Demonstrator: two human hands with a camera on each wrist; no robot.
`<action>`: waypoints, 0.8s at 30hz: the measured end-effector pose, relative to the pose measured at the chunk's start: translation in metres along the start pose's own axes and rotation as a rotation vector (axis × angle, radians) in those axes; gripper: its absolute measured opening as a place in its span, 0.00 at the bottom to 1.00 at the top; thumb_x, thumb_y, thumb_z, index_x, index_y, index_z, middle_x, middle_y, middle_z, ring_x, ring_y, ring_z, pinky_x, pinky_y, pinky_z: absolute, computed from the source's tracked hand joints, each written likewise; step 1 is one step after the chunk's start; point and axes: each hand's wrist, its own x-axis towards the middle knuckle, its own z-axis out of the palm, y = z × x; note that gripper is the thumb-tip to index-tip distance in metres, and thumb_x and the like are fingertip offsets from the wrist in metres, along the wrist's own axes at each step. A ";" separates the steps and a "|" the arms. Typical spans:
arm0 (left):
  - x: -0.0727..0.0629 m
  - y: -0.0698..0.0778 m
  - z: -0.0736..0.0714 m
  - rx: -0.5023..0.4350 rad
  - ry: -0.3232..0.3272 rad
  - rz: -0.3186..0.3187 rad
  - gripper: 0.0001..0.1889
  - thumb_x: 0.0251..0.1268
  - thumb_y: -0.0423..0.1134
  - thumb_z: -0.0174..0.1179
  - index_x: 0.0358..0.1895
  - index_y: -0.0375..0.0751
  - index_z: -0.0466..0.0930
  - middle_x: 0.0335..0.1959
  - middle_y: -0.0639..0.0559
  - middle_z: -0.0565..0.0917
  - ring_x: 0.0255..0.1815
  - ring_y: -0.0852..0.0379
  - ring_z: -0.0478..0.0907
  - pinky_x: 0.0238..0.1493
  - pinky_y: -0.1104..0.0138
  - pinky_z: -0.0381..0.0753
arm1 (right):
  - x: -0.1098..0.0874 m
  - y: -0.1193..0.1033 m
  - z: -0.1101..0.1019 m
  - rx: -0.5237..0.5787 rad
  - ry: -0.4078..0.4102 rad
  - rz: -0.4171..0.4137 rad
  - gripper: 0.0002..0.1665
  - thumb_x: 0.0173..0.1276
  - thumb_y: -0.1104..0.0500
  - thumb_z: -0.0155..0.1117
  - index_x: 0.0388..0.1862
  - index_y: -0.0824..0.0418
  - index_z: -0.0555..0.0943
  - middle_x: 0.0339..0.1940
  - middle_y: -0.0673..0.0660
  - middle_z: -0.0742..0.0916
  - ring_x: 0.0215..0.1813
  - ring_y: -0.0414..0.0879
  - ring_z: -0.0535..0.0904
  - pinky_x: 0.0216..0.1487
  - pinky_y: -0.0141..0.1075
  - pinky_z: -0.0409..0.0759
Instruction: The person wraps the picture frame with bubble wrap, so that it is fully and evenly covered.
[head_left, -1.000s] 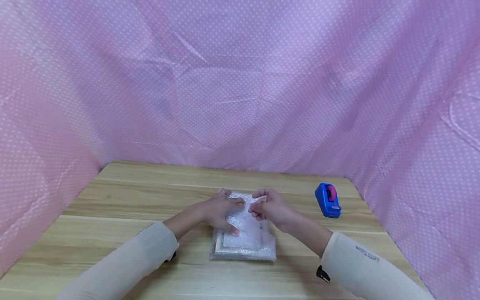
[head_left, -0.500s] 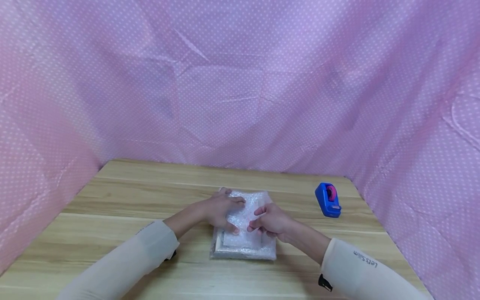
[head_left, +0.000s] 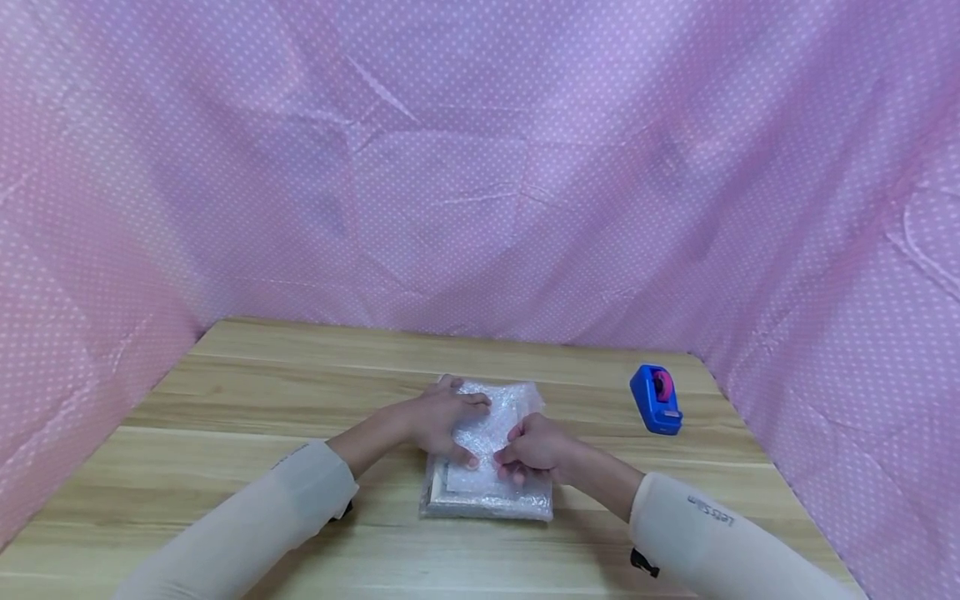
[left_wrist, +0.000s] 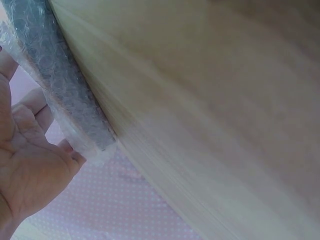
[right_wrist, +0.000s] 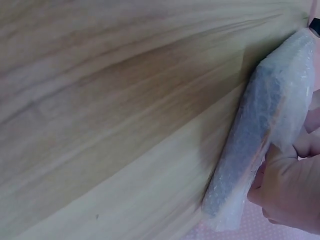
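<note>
A flat rectangular object wrapped in clear bubble wrap [head_left: 487,504] lies on the wooden table in the head view. My left hand [head_left: 442,417] rests on the left part of its top, fingers spread and thumb lying on the wrap. On the right side, my right hand [head_left: 536,446] has curled fingers, thumb and forefinger pinching the bubble wrap near the middle; the exact contact is small and partly hidden. The left wrist view shows my left hand [left_wrist: 35,155] beside the wrapped edge [left_wrist: 60,75]. In the right wrist view, my right hand [right_wrist: 295,185] is against the wrapped side [right_wrist: 250,135].
A blue tape dispenser [head_left: 655,400] with a pink core stands at the back right of the wooden table [head_left: 300,375]. Pink dotted cloth [head_left: 450,208] hangs behind the table and along both sides.
My right hand has come down and toward me from above the package's far right part, with its fingers more curled. My left hand has stayed in place on the wrap.
</note>
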 end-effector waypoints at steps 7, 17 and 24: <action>-0.002 0.002 -0.002 -0.041 -0.012 -0.039 0.49 0.56 0.70 0.67 0.76 0.44 0.69 0.79 0.52 0.66 0.79 0.32 0.53 0.78 0.40 0.48 | -0.004 -0.004 -0.003 -0.110 0.010 -0.009 0.16 0.68 0.57 0.73 0.26 0.61 0.77 0.16 0.53 0.83 0.14 0.37 0.72 0.13 0.25 0.57; -0.002 0.002 -0.001 -0.041 -0.012 -0.043 0.49 0.56 0.71 0.67 0.76 0.45 0.69 0.79 0.52 0.66 0.78 0.30 0.53 0.77 0.39 0.50 | -0.008 -0.003 -0.008 -0.201 0.052 -0.096 0.08 0.62 0.65 0.73 0.28 0.64 0.81 0.16 0.50 0.77 0.19 0.38 0.68 0.18 0.27 0.61; -0.002 0.004 -0.003 -0.025 -0.028 -0.053 0.48 0.57 0.70 0.66 0.77 0.46 0.68 0.79 0.53 0.65 0.78 0.28 0.52 0.77 0.38 0.51 | -0.007 -0.005 -0.014 -0.217 0.086 -0.041 0.18 0.73 0.57 0.66 0.23 0.63 0.81 0.13 0.48 0.73 0.16 0.36 0.61 0.15 0.27 0.54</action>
